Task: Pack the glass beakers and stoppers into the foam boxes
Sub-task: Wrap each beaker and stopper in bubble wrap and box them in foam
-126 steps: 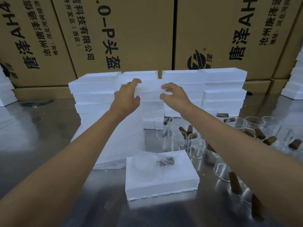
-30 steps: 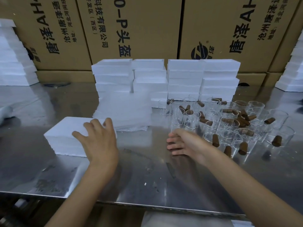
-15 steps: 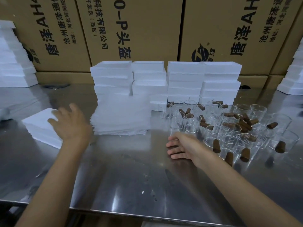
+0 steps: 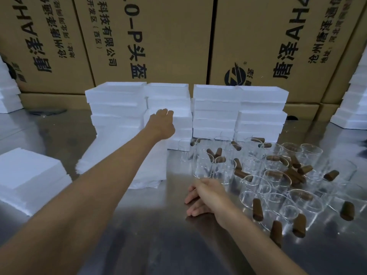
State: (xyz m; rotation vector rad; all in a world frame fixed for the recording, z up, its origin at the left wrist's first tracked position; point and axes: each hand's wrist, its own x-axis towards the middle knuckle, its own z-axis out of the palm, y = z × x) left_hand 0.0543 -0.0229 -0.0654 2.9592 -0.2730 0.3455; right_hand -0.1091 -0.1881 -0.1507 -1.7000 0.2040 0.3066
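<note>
Stacks of white foam boxes (image 4: pixel 216 108) stand at the back of the steel table (image 4: pixel 155 245). My left hand (image 4: pixel 162 124) is stretched out to the second stack, its fingers curled over the top edge of a foam box (image 4: pixel 181 121); the fingertips are hidden. My right hand (image 4: pixel 202 197) rests flat on the table with fingers apart, holding nothing, just left of the glass beakers (image 4: pixel 266 183). Several clear beakers stand crowded at the right, with brown stoppers (image 4: pixel 257 209) lying in and between them. A closed foam box (image 4: pixel 29 175) sits at the left.
A pile of thin white foam sheets (image 4: pixel 123 155) lies in front of the stacks, under my left forearm. Large cardboard cartons (image 4: pixel 158 40) wall off the back. More foam boxes are stacked at the far left (image 4: pixel 8 96) and far right (image 4: pixel 355 108).
My left hand has left the closed foam box at the left and reached forward to the second stack. My right hand has stayed flat on the table.
</note>
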